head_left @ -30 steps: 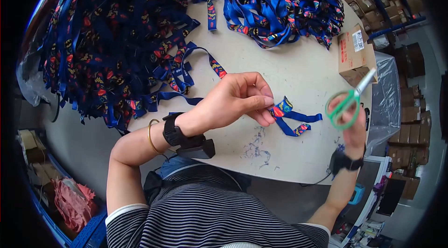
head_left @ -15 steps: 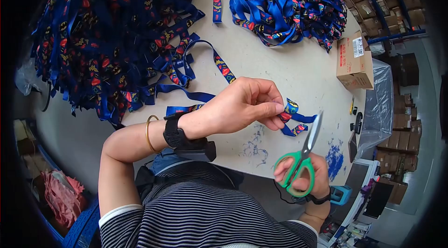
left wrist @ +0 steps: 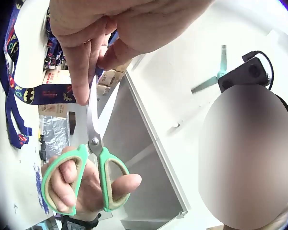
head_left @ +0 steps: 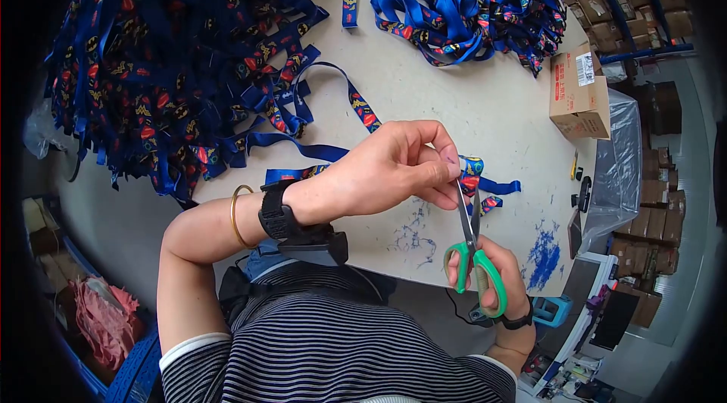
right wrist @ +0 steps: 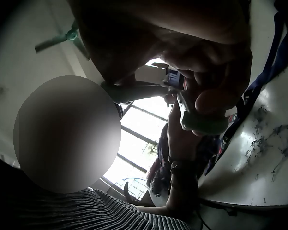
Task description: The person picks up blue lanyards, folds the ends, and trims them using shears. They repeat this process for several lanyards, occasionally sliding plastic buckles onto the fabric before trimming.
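Holding the green-handled scissors (head_left: 471,241) with thumb and fingers through the loops, the right hand (head_left: 509,273) angles up, blades parted at the left hand's fingertips. The left hand (head_left: 401,168) stretches across the table (head_left: 439,104), fingers bent, pinching a printed blue strap (head_left: 471,168) against the thumb. Beyond them lie a large heap of straps (head_left: 166,62), a cardboard box (head_left: 569,100) and a smaller bundle (head_left: 462,9).

My pale table (head_left: 447,104), a big heap of patterned blue straps (head_left: 174,62) on my left, a smaller heap (head_left: 469,5) at the far side, a cardboard box (head_left: 577,100) by the right edge, blue thread scraps (head_left: 544,257) nearer me
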Action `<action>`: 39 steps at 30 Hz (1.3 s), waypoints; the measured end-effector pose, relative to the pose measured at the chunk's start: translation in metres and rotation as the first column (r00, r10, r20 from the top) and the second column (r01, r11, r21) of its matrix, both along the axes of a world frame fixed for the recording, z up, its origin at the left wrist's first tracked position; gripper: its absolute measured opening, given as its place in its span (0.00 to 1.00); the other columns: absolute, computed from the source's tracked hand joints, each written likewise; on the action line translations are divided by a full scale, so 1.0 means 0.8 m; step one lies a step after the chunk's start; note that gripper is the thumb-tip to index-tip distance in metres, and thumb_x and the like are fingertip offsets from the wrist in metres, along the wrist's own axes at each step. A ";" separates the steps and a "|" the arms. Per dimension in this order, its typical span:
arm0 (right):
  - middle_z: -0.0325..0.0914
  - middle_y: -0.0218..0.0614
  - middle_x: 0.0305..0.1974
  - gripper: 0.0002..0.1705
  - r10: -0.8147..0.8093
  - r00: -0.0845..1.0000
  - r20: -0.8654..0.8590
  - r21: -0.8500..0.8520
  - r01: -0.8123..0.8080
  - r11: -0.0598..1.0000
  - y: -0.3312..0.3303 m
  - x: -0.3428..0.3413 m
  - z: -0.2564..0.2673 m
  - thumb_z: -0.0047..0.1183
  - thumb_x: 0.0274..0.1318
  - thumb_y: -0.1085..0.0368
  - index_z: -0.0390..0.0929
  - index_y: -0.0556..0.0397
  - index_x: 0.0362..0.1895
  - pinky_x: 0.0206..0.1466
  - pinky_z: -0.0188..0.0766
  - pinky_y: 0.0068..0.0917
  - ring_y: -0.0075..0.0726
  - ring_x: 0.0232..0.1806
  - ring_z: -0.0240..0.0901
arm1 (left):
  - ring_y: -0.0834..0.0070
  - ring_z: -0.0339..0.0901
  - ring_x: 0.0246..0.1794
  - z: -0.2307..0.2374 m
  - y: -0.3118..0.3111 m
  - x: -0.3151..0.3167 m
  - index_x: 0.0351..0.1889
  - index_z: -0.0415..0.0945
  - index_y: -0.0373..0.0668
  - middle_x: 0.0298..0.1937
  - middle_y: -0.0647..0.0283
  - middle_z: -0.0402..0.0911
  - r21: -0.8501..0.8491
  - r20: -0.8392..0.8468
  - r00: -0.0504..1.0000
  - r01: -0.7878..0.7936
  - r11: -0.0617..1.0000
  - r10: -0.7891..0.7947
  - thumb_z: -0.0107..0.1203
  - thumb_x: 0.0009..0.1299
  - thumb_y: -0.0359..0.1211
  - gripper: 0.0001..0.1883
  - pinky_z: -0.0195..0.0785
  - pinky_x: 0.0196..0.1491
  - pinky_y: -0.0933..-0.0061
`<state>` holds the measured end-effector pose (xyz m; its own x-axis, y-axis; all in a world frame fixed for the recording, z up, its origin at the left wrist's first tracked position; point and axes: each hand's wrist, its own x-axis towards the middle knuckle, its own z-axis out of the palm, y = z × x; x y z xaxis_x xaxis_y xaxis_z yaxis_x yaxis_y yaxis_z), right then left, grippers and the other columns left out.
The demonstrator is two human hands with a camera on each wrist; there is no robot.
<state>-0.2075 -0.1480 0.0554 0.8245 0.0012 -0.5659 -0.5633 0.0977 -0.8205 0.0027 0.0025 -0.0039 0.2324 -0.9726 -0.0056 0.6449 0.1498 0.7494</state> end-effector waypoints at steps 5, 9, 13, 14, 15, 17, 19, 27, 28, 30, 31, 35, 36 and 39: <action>0.73 0.33 0.38 0.50 -0.014 1.000 0.007 -0.002 0.014 1.000 0.000 -0.001 -0.003 0.69 0.32 0.36 0.67 0.61 0.50 0.42 0.67 0.20 0.22 0.38 0.68 | 0.69 0.81 0.44 -0.001 -0.001 -0.003 0.41 0.67 0.36 0.42 0.54 0.79 -0.002 0.004 1.000 0.005 1.000 -0.005 0.46 0.74 0.30 0.06 0.77 0.50 0.72; 0.74 0.33 0.37 0.47 -0.026 0.998 0.055 -0.043 0.029 0.999 0.004 0.000 -0.005 0.68 0.34 0.36 0.67 0.60 0.49 0.42 0.67 0.21 0.23 0.38 0.70 | 0.70 0.81 0.44 -0.001 -0.001 -0.004 0.41 0.67 0.36 0.41 0.55 0.79 -0.004 0.006 1.000 -0.002 1.000 0.002 0.47 0.73 0.30 0.06 0.76 0.50 0.72; 0.75 0.33 0.35 0.44 0.012 0.992 0.127 -0.169 0.010 0.986 0.007 0.005 -0.008 0.68 0.37 0.37 0.68 0.60 0.46 0.41 0.68 0.22 0.25 0.37 0.71 | 0.71 0.81 0.44 -0.003 -0.002 -0.007 0.40 0.68 0.36 0.40 0.57 0.79 -0.015 0.002 1.000 0.001 1.000 -0.001 0.48 0.73 0.29 0.05 0.76 0.51 0.72; 0.75 0.33 0.34 0.43 0.012 0.990 0.138 -0.191 0.015 0.981 0.008 0.006 -0.009 0.68 0.37 0.37 0.69 0.60 0.46 0.41 0.68 0.22 0.25 0.36 0.72 | 0.71 0.81 0.44 -0.003 -0.002 -0.007 0.39 0.68 0.36 0.40 0.57 0.79 -0.017 -0.003 1.000 0.001 1.000 -0.001 0.48 0.73 0.29 0.05 0.76 0.51 0.72; 0.75 0.33 0.33 0.43 0.012 0.989 0.148 -0.213 0.020 0.977 0.009 0.007 -0.010 0.68 0.37 0.38 0.69 0.60 0.45 0.40 0.68 0.22 0.25 0.35 0.72 | 0.72 0.80 0.44 -0.003 -0.002 -0.008 0.39 0.68 0.35 0.40 0.58 0.79 -0.018 -0.008 1.000 0.001 1.000 -0.001 0.49 0.72 0.29 0.05 0.76 0.51 0.72; 0.75 0.33 0.32 0.42 0.017 0.987 0.157 -0.251 0.024 0.968 0.009 0.009 -0.011 0.68 0.37 0.38 0.69 0.60 0.44 0.40 0.69 0.23 0.26 0.34 0.73 | 0.72 0.80 0.44 -0.005 -0.003 -0.010 0.39 0.69 0.35 0.40 0.58 0.79 -0.018 0.000 1.000 0.000 1.000 0.000 0.49 0.72 0.28 0.05 0.76 0.51 0.72; 0.76 0.34 0.31 0.42 0.023 0.987 0.157 -0.287 0.023 0.958 0.009 0.012 -0.009 0.68 0.37 0.38 0.69 0.60 0.44 0.39 0.69 0.23 0.27 0.32 0.73 | 0.73 0.80 0.44 -0.006 -0.004 -0.013 0.39 0.69 0.34 0.40 0.59 0.79 -0.028 0.011 1.000 0.000 1.000 0.000 0.50 0.72 0.28 0.05 0.76 0.51 0.72; 0.75 0.33 0.31 0.45 -0.025 0.986 0.164 -0.260 0.068 0.963 0.012 0.016 -0.012 0.66 0.36 0.35 0.69 0.61 0.44 0.38 0.69 0.23 0.26 0.32 0.72 | 0.76 0.80 0.43 -0.003 -0.002 -0.015 0.38 0.71 0.33 0.38 0.60 0.80 -0.018 0.107 0.994 -0.020 1.000 0.022 0.51 0.71 0.27 0.05 0.76 0.50 0.74; 0.75 0.33 0.31 0.45 -0.028 0.986 0.164 -0.251 0.069 0.966 0.012 0.015 -0.012 0.66 0.36 0.35 0.69 0.62 0.44 0.37 0.69 0.23 0.26 0.32 0.72 | 0.77 0.80 0.42 -0.002 -0.002 -0.015 0.38 0.71 0.33 0.38 0.60 0.80 -0.018 0.114 0.993 -0.026 1.000 0.027 0.52 0.70 0.27 0.05 0.75 0.50 0.75; 0.74 0.34 0.32 0.46 -0.073 0.987 0.146 -0.168 0.097 0.981 0.013 0.013 -0.016 0.66 0.36 0.35 0.68 0.62 0.46 0.37 0.69 0.21 0.25 0.34 0.72 | 0.77 0.80 0.42 -0.001 -0.002 -0.015 0.38 0.72 0.33 0.38 0.61 0.81 -0.019 0.129 0.991 -0.036 0.999 0.038 0.52 0.70 0.27 0.05 0.75 0.49 0.76; 0.74 0.34 0.33 0.46 -0.095 0.986 0.136 -0.128 0.112 0.985 0.013 0.012 -0.017 0.66 0.36 0.35 0.67 0.62 0.46 0.37 0.69 0.21 0.24 0.34 0.71 | 0.78 0.80 0.41 -0.002 -0.002 -0.015 0.38 0.72 0.34 0.38 0.61 0.81 -0.019 0.147 0.988 -0.039 0.999 0.041 0.53 0.70 0.27 0.05 0.75 0.49 0.76; 0.73 0.33 0.35 0.47 -0.104 0.987 0.121 -0.077 0.114 0.990 0.014 0.013 -0.017 0.66 0.37 0.35 0.66 0.62 0.48 0.37 0.68 0.18 0.22 0.35 0.70 | 0.78 0.80 0.40 -0.003 -0.002 -0.017 0.38 0.73 0.34 0.37 0.62 0.81 -0.016 0.171 0.984 -0.052 0.999 0.054 0.54 0.69 0.26 0.05 0.74 0.48 0.77; 0.72 0.33 0.35 0.47 -0.104 0.988 0.115 -0.075 0.113 0.991 0.013 0.012 -0.018 0.66 0.37 0.35 0.66 0.62 0.48 0.36 0.68 0.18 0.22 0.34 0.69 | 0.78 0.80 0.40 -0.003 -0.002 -0.017 0.38 0.73 0.34 0.37 0.62 0.81 -0.013 0.164 0.985 -0.056 0.998 0.058 0.54 0.69 0.26 0.04 0.73 0.48 0.77; 0.72 0.33 0.34 0.45 -0.107 0.987 0.119 -0.072 0.116 0.991 0.013 0.009 -0.020 0.66 0.38 0.36 0.66 0.61 0.47 0.36 0.67 0.18 0.21 0.34 0.68 | 0.78 0.80 0.40 -0.003 -0.002 -0.017 0.38 0.73 0.34 0.37 0.62 0.81 0.000 0.187 0.981 -0.047 0.999 0.046 0.54 0.69 0.26 0.04 0.73 0.48 0.77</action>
